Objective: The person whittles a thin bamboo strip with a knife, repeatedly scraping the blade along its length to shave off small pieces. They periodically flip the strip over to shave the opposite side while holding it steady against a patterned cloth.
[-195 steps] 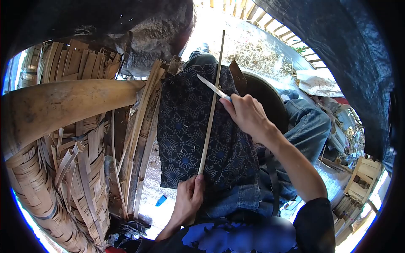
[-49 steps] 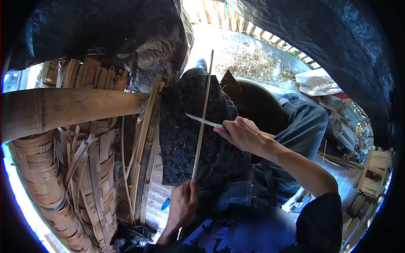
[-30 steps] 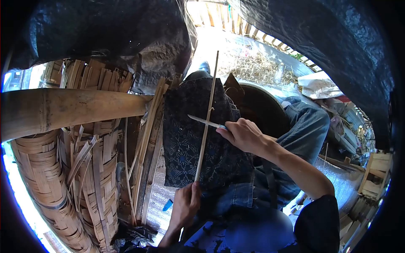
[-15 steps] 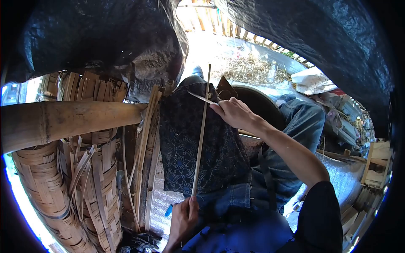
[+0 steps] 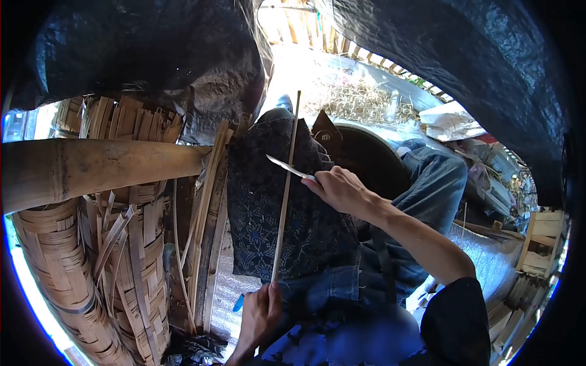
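Observation:
My left hand (image 5: 264,310) pinches the lower end of a long, thin bamboo strip (image 5: 285,213), which runs up and away over a dark patterned cloth (image 5: 262,238) lying on my leg. In my right hand (image 5: 340,186) is a knife (image 5: 285,165), its fingers wrapped round the handle. The blade points left and crosses the middle part of the strip; whether it touches the strip is hard to tell. A small blue object (image 5: 238,302) shows beside my left hand.
A thick bamboo pole (image 5: 104,171) reaches in from the left above woven bamboo baskets (image 5: 67,262). Upright bamboo slats (image 5: 207,226) stand left of the cloth. Dark sheeting (image 5: 146,49) hangs overhead. A dark round container (image 5: 369,165) lies beyond my right hand.
My right hand and the knife have moved down along the strip, toward me. The strip and my left hand have shifted slightly left.

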Available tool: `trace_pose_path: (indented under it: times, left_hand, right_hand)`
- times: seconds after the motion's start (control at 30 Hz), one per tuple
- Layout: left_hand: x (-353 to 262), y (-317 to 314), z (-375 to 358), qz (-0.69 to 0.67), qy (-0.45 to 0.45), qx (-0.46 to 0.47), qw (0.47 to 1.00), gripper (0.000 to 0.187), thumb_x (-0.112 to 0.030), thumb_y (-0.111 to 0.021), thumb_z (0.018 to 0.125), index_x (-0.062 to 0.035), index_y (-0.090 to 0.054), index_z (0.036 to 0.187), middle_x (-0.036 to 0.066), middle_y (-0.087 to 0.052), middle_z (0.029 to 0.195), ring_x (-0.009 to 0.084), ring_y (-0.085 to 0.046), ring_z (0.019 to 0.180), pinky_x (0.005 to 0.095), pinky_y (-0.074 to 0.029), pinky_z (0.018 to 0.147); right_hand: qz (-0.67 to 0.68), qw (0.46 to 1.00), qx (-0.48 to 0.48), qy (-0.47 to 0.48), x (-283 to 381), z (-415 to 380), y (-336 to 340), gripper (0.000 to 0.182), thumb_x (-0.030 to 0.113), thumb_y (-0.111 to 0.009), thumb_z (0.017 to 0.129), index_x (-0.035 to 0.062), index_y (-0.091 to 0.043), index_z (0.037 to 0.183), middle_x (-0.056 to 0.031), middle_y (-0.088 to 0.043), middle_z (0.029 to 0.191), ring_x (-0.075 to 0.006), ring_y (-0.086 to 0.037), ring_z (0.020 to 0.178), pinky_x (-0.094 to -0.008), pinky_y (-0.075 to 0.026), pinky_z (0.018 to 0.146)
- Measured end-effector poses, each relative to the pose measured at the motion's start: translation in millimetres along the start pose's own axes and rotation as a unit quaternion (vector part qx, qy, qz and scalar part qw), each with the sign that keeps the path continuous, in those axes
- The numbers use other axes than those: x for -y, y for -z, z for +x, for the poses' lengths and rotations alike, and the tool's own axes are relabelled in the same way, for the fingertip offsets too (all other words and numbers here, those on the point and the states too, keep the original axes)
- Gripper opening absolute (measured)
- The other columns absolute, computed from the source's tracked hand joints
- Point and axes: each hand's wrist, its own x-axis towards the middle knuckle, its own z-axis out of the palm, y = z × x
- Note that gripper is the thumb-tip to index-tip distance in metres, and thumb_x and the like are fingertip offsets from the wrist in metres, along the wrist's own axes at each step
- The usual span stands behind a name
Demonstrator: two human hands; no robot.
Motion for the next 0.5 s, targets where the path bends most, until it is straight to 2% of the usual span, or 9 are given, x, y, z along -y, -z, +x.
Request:
trace_pose_path:
  times: [0.17, 0.27, 0.37, 0.43, 0.5]
  left_hand:
    - [-10, 5, -11, -0.029, 0.037, 0.008, 0.999, 0.038, -0.021, -0.042, 0.097, 0.0017, -0.052, 0.069, 0.018, -0.049, 0.051, 0.0324, -0.049, 0.042, 0.0405, -0.035, 0.044]
    - [-2, 4, -18, -0.040, 0.038, 0.011, 0.998, 0.039, -0.022, -0.041, 0.097, 0.0024, -0.053, 0.069, 0.017, -0.050, 0.051, 0.0298, -0.050, 0.042, 0.0393, -0.035, 0.044]
    - [5, 4, -16, -0.071, 0.066, 0.034, 0.995, 0.041, -0.024, -0.042, 0.097, 0.0031, -0.054, 0.070, 0.016, -0.052, 0.052, 0.0250, -0.052, 0.042, 0.0374, -0.037, 0.045]
    - [11, 2, -14, -0.089, 0.077, 0.036, 0.992, 0.041, -0.025, -0.042, 0.097, 0.0030, -0.055, 0.071, 0.015, -0.053, 0.053, 0.0238, -0.052, 0.043, 0.0366, -0.037, 0.045]
    - [15, -1, -15, -0.107, 0.093, 0.046, 0.989, 0.041, -0.027, -0.043, 0.097, 0.0030, -0.056, 0.072, 0.014, -0.054, 0.053, 0.0225, -0.053, 0.044, 0.0358, -0.038, 0.046]
  right_hand:
    - [0.001, 1.000, -0.009, 0.026, -8, 15, -5, 0.050, 0.037, -0.049, 0.095, 0.0014, -0.048, 0.058, -0.0189, -0.049, 0.049, -0.0368, -0.052, 0.045, -0.0437, -0.042, 0.044]
    - [-0.028, 0.996, -0.067, 0.056, -10, 24, -4, 0.052, 0.035, -0.049, 0.095, 0.0022, -0.047, 0.056, -0.0182, -0.046, 0.047, -0.0370, -0.050, 0.044, -0.0442, -0.040, 0.043]
    - [-0.003, 0.999, -0.024, 0.027, -3, 25, 6, 0.053, 0.035, -0.049, 0.095, 0.0029, -0.044, 0.053, -0.0179, -0.045, 0.046, -0.0369, -0.049, 0.043, -0.0444, -0.039, 0.043]
    - [0.040, 0.998, 0.037, 0.011, -3, 10, 5, 0.053, 0.036, -0.049, 0.095, 0.0029, -0.043, 0.053, -0.0179, -0.045, 0.045, -0.0356, -0.050, 0.043, -0.0441, -0.040, 0.045]
    - [0.014, 0.999, 0.019, 0.035, -9, 1, -2, 0.054, 0.037, -0.050, 0.094, 0.0016, -0.045, 0.054, -0.0173, -0.045, 0.044, -0.0326, -0.050, 0.040, -0.0447, -0.041, 0.048]
